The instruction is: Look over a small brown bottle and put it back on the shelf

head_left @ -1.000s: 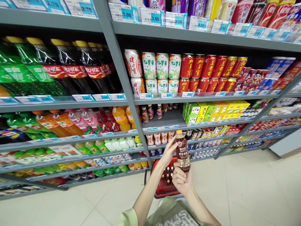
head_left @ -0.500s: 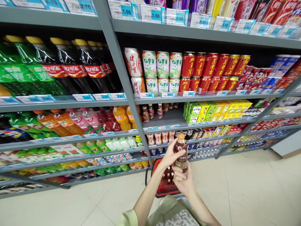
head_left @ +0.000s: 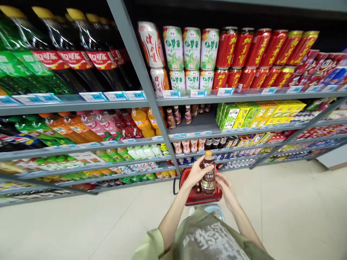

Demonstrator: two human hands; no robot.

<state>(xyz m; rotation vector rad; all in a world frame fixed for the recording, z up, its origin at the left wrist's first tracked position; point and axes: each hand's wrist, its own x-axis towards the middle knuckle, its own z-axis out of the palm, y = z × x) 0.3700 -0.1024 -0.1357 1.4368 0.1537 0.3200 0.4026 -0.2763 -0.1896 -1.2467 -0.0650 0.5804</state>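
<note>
The left hand point(head_left: 199, 172) is wrapped around the upper body of a brown latte bottle point(head_left: 208, 183), thumb across its label; the right hand point(head_left: 226, 187) sits just to the right with fingers partly curled, and whether its fingertips touch the bottle I cannot tell. The gray shelving point(head_left: 165, 139) runs across the far side, and the pale floor tiles point(head_left: 287, 206) spread out to the near left and right. Between the hands and the shelving stands a red basket point(head_left: 193, 198), with a few dark bottles point(head_left: 198, 188) showing inside. The brown latte bottle is upright, orange cap to the far side, overlapping the basket in this view.

The step in hand seems to be handling this one bottle, the left hand carrying most of its weight; moving it on would call for a sure grip and keeping its base off the basket's rim. A bare strip of shelf board point(head_left: 207, 124) shows between small brown bottles point(head_left: 171, 119) on the left and drink cartons point(head_left: 234, 117) on the right. The black basket handle point(head_left: 175, 186) juts left, an edge to avoid, while the floor at right leaves the right elbow room.
</note>
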